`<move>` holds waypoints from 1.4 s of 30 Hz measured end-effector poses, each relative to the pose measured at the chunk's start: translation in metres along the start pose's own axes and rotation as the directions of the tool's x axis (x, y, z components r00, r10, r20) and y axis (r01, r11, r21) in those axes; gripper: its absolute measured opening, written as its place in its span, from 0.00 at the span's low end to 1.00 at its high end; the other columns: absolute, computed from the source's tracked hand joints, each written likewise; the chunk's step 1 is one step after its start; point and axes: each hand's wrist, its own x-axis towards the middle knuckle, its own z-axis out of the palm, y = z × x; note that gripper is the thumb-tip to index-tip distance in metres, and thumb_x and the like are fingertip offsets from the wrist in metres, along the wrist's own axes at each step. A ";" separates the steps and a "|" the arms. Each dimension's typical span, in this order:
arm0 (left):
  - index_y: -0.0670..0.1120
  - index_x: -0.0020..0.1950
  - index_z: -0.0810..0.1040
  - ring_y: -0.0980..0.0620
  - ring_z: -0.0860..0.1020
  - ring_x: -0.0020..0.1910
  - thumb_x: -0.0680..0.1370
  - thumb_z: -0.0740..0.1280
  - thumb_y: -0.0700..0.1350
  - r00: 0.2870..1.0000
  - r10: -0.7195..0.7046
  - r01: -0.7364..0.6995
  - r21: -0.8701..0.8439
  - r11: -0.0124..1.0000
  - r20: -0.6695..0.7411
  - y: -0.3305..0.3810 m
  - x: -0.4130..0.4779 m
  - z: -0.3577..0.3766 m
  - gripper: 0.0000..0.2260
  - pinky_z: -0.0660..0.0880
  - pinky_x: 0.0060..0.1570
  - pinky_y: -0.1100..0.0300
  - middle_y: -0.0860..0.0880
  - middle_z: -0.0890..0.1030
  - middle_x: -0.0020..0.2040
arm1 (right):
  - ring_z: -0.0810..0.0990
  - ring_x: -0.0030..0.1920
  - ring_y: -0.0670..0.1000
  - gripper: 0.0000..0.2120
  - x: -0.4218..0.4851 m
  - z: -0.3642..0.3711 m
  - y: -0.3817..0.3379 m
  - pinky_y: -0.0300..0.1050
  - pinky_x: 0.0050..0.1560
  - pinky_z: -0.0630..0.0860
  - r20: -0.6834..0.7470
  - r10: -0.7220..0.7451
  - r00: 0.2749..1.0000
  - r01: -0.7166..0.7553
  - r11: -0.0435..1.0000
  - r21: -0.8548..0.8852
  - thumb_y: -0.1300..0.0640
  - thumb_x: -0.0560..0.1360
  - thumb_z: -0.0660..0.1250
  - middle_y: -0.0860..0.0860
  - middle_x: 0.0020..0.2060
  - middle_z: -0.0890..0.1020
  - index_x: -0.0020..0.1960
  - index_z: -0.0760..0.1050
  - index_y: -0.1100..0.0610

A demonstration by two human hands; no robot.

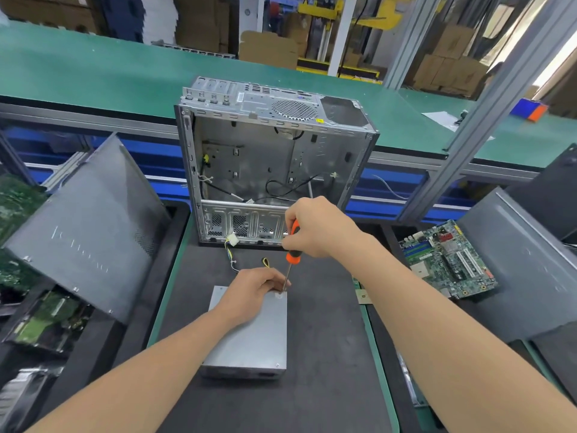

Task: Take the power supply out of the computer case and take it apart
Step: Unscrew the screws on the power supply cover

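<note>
The grey metal power supply (249,342) lies flat on the dark mat in front of me, its wires (232,254) trailing toward the case. The open, emptied computer case (268,151) stands upright behind it. My right hand (315,228) grips the orange-and-black handle of a screwdriver (293,256), whose shaft points down onto the far right corner of the power supply's lid. My left hand (254,290) rests on that far end of the lid, fingertips pinching the shaft near its tip.
A grey case side panel (84,226) leans at the left over bins of green boards. A motherboard (449,260) lies at the right beside another grey panel (518,264). A green conveyor belt (109,73) runs behind the case.
</note>
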 end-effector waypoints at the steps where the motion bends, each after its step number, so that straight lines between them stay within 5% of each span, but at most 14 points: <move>1: 0.39 0.52 0.86 0.65 0.82 0.47 0.82 0.64 0.29 1.000 0.004 -0.004 -0.003 1.000 -0.003 0.001 0.000 0.000 0.12 0.73 0.53 0.74 0.50 0.86 0.47 | 0.80 0.40 0.54 0.08 -0.001 0.000 0.002 0.42 0.32 0.69 0.000 0.007 1.000 -0.007 1.000 0.004 0.53 0.69 0.73 0.47 0.37 0.79 0.36 0.74 0.48; 5: 0.41 0.52 0.87 0.59 0.83 0.49 0.82 0.64 0.30 1.000 0.012 -0.011 0.018 1.000 -0.013 0.002 0.000 0.000 0.12 0.74 0.54 0.72 0.49 0.87 0.47 | 0.80 0.39 0.54 0.11 -0.002 -0.001 0.004 0.43 0.33 0.70 -0.005 0.016 1.000 -0.016 1.000 0.019 0.52 0.69 0.74 0.47 0.35 0.78 0.33 0.72 0.47; 11: 0.42 0.50 0.87 0.62 0.83 0.47 0.82 0.65 0.30 1.000 0.001 0.000 0.024 1.000 -0.019 0.000 -0.001 0.000 0.13 0.73 0.51 0.75 0.53 0.86 0.44 | 0.78 0.35 0.50 0.08 -0.003 0.000 0.006 0.43 0.33 0.71 0.003 0.034 0.999 -0.034 0.998 0.057 0.53 0.69 0.74 0.45 0.30 0.79 0.34 0.76 0.49; 24: 0.44 0.49 0.86 0.60 0.83 0.47 0.81 0.64 0.30 0.999 0.027 -0.025 0.046 0.999 -0.042 -0.001 -0.002 0.001 0.14 0.73 0.51 0.74 0.52 0.87 0.45 | 0.81 0.38 0.55 0.05 0.001 0.003 0.002 0.43 0.32 0.73 -0.025 0.053 0.998 -0.052 0.998 0.045 0.54 0.68 0.74 0.51 0.36 0.81 0.39 0.78 0.54; 29: 0.46 0.49 0.86 0.59 0.83 0.47 0.79 0.67 0.31 1.000 0.010 -0.009 0.062 0.998 -0.022 -0.001 -0.002 0.002 0.12 0.76 0.51 0.68 0.55 0.87 0.45 | 0.80 0.40 0.50 0.05 -0.001 -0.001 -0.002 0.51 0.40 0.83 0.052 -0.033 0.998 0.033 0.999 0.002 0.55 0.70 0.74 0.48 0.40 0.81 0.43 0.79 0.52; 35: 0.47 0.46 0.86 0.57 0.81 0.44 0.76 0.76 0.39 1.000 0.004 -0.003 0.069 0.998 -0.019 0.001 -0.002 0.006 0.04 0.77 0.49 0.65 0.55 0.84 0.44 | 0.79 0.42 0.51 0.05 -0.010 -0.002 -0.003 0.47 0.37 0.78 0.069 -0.053 0.996 0.053 0.999 -0.002 0.55 0.72 0.73 0.49 0.42 0.80 0.46 0.78 0.54; 39: 0.46 0.44 0.85 0.60 0.79 0.42 0.75 0.75 0.38 0.999 0.006 -0.002 0.096 0.995 -0.038 0.003 -0.002 0.008 0.04 0.72 0.45 0.70 0.58 0.83 0.42 | 0.75 0.36 0.56 0.17 -0.009 -0.004 -0.010 0.44 0.29 0.66 -0.014 0.086 0.996 -0.087 0.989 -0.121 0.44 0.77 0.68 0.52 0.38 0.73 0.40 0.68 0.55; 42: 0.45 0.44 0.85 0.59 0.80 0.42 0.75 0.75 0.38 0.999 0.007 -0.002 0.099 0.995 -0.048 0.002 -0.003 0.008 0.03 0.72 0.45 0.72 0.58 0.83 0.41 | 0.74 0.34 0.57 0.19 -0.006 -0.001 -0.019 0.43 0.28 0.62 -0.046 0.125 0.991 -0.130 0.983 -0.130 0.47 0.80 0.66 0.51 0.36 0.69 0.37 0.62 0.54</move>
